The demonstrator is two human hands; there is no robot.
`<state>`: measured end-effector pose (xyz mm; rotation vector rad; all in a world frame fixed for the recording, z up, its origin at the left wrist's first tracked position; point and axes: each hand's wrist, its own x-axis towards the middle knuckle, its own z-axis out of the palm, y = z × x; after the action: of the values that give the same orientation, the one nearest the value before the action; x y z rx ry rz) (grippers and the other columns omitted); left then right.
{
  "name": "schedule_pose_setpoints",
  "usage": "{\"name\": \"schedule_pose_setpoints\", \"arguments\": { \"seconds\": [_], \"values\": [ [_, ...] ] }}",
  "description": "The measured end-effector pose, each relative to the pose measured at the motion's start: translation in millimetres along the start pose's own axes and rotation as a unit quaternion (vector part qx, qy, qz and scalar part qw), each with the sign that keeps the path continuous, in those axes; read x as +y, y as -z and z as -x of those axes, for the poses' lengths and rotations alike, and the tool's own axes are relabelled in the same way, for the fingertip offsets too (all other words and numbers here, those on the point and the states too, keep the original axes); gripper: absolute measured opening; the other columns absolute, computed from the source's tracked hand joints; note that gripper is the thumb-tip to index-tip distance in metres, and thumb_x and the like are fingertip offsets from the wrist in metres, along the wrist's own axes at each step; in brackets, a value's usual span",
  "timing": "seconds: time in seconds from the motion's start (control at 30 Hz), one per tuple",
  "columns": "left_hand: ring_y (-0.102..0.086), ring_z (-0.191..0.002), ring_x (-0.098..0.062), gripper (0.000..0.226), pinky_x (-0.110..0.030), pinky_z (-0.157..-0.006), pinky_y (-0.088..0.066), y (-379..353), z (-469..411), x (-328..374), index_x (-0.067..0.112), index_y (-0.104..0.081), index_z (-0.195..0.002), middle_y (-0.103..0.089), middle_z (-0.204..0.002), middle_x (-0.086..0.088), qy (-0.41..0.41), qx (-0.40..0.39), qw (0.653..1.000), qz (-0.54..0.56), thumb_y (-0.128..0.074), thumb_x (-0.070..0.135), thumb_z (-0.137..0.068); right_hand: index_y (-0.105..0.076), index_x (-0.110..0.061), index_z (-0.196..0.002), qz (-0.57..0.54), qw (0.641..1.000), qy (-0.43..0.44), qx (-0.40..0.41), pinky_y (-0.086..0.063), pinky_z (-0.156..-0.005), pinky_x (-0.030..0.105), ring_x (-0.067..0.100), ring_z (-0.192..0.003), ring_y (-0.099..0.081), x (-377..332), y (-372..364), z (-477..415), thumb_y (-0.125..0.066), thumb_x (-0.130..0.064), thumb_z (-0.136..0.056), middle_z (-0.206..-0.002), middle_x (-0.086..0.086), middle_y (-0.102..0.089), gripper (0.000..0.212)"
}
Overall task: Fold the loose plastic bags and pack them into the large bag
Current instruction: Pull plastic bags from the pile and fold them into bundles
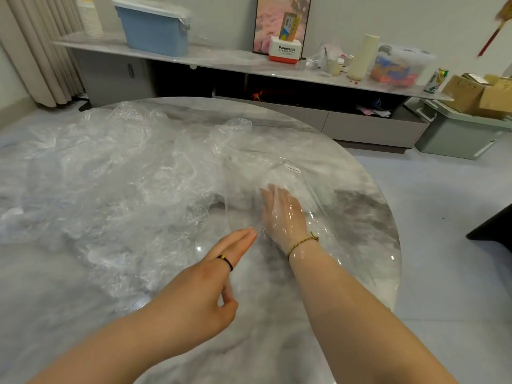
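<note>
A large clear bag [288, 173] with a small white label lies on the round marble table [368, 217], right of centre. My right hand [282, 214] is inside it up to the wrist, fingers straight and flat, with film stretched over the back of the hand. My left hand [221, 264] lies outside the bag at its near mouth edge, fingers straight, tips touching the film. A heap of crumpled loose clear bags [105, 173] covers the left half of the table.
The table's curved edge runs close on the right, with grey floor beyond. A long low cabinet [249, 65] stands behind, holding a blue bin [155, 29], a white box, a cream cylinder and a clear tub. Cardboard boxes on a grey crate [457, 134] sit at the far right.
</note>
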<state>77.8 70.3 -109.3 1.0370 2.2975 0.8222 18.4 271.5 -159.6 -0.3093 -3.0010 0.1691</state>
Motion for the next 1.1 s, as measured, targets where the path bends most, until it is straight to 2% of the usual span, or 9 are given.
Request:
{"name": "schedule_pose_setpoints", "arguments": {
  "seconds": [0.07,0.17,0.3,0.43,0.63,0.7,0.8,0.93,1.1],
  "values": [
    [-0.046,-0.096,0.014,0.086,-0.002,-0.091,-0.034,0.4,-0.3,1.4,0.062,0.018,-0.109,0.026,-0.105,0.060,-0.001,-0.003,1.000,0.000,-0.050,0.013,-0.090,-0.020,-0.015,-0.146,0.024,0.999,-0.029,-0.032,-0.011,-0.114,0.037,0.024,-0.142,-0.012,4.4,-1.4,-5.6,-0.026,-0.019,-0.101,-0.155,0.005,-0.011,0.045],
    [-0.048,-0.097,0.009,0.086,0.001,-0.089,-0.033,3.5,-0.1,0.9,0.065,0.014,-0.110,0.025,-0.104,0.061,0.007,-0.003,1.000,0.016,-0.050,0.012,-0.090,-0.014,-0.018,-0.147,0.041,0.994,-0.069,-0.071,-0.005,-0.115,0.039,0.026,-0.144,-0.002,11.3,-3.0,-20.6,-0.024,-0.026,-0.101,-0.157,0.004,-0.003,0.048],
    [-0.047,-0.092,0.014,0.084,0.000,-0.090,-0.033,3.4,-2.0,-2.3,0.065,0.013,-0.111,0.027,-0.103,0.062,0.008,-0.009,1.000,0.026,-0.050,0.013,-0.090,-0.012,-0.015,-0.147,0.048,0.991,-0.096,-0.084,-0.010,-0.115,0.041,0.028,-0.142,-0.010,18.3,-2.7,-39.0,-0.025,-0.033,-0.101,-0.155,0.006,-0.010,0.052],
    [-0.047,-0.094,0.015,0.082,0.005,-0.086,-0.031,0.8,-7.3,-3.2,0.066,0.012,-0.107,0.025,-0.103,0.063,0.013,-0.002,0.999,0.038,-0.049,0.014,-0.090,-0.022,-0.014,-0.145,0.077,0.986,-0.117,-0.086,-0.016,-0.112,0.041,0.027,-0.137,-0.020,24.2,-1.3,-47.2,-0.024,-0.035,-0.099,-0.150,0.005,-0.026,0.050],
    [-0.048,-0.098,0.007,0.082,0.005,-0.083,-0.033,-6.3,-28.0,-5.5,0.063,0.009,-0.108,0.012,-0.112,0.056,0.010,0.049,0.997,0.057,-0.052,0.011,-0.089,-0.008,-0.012,-0.148,0.074,0.991,-0.107,-0.031,-0.017,-0.110,0.037,0.028,-0.136,-0.020,22.8,-3.9,-38.2,-0.018,-0.032,-0.099,-0.153,0.011,-0.013,0.054],
    [-0.051,-0.096,0.003,0.081,0.006,-0.079,-0.033,-9.6,-36.1,-6.0,0.059,0.008,-0.116,0.012,-0.113,0.055,0.017,0.061,0.997,0.050,-0.051,0.009,-0.089,-0.007,-0.009,-0.148,0.063,0.994,-0.091,-0.026,-0.012,-0.112,0.037,0.027,-0.140,-0.012,26.5,-4.0,-31.4,-0.005,-0.033,-0.096,-0.155,0.013,-0.004,0.058],
    [-0.056,-0.099,-0.001,0.074,-0.004,-0.083,-0.039,-15.0,-51.7,-9.6,0.042,-0.005,-0.141,0.003,-0.133,0.041,0.031,0.084,0.996,0.012,-0.049,0.009,-0.091,-0.002,-0.006,-0.147,0.013,0.994,-0.095,-0.053,-0.006,-0.116,0.034,0.025,-0.143,-0.004,33.4,5.1,-18.6,-0.022,-0.028,-0.101,-0.156,0.012,0.001,0.055],
    [-0.052,-0.111,-0.009,0.066,-0.022,-0.094,-0.041,-21.0,-73.9,-8.5,0.028,-0.010,-0.147,0.007,-0.152,0.021,0.039,0.070,0.995,-0.052,-0.047,0.015,-0.093,-0.026,-0.006,-0.142,0.033,0.997,-0.050,-0.046,-0.014,-0.108,0.029,0.024,-0.137,-0.023,41.3,10.9,0.9,-0.028,-0.022,-0.100,-0.149,0.012,-0.026,0.045],
    [-0.040,-0.128,-0.016,0.056,-0.028,-0.095,-0.039,-21.7,-75.5,-9.5,0.031,-0.014,-0.147,0.012,-0.154,0.012,0.056,0.051,0.984,-0.159,-0.040,0.036,-0.097,-0.058,-0.006,-0.114,-0.034,0.995,-0.015,-0.094,-0.038,-0.092,0.032,0.028,-0.116,-0.050,39.0,11.7,33.4,-0.036,-0.025,-0.098,-0.121,0.013,-0.058,0.033]
  ]
}}
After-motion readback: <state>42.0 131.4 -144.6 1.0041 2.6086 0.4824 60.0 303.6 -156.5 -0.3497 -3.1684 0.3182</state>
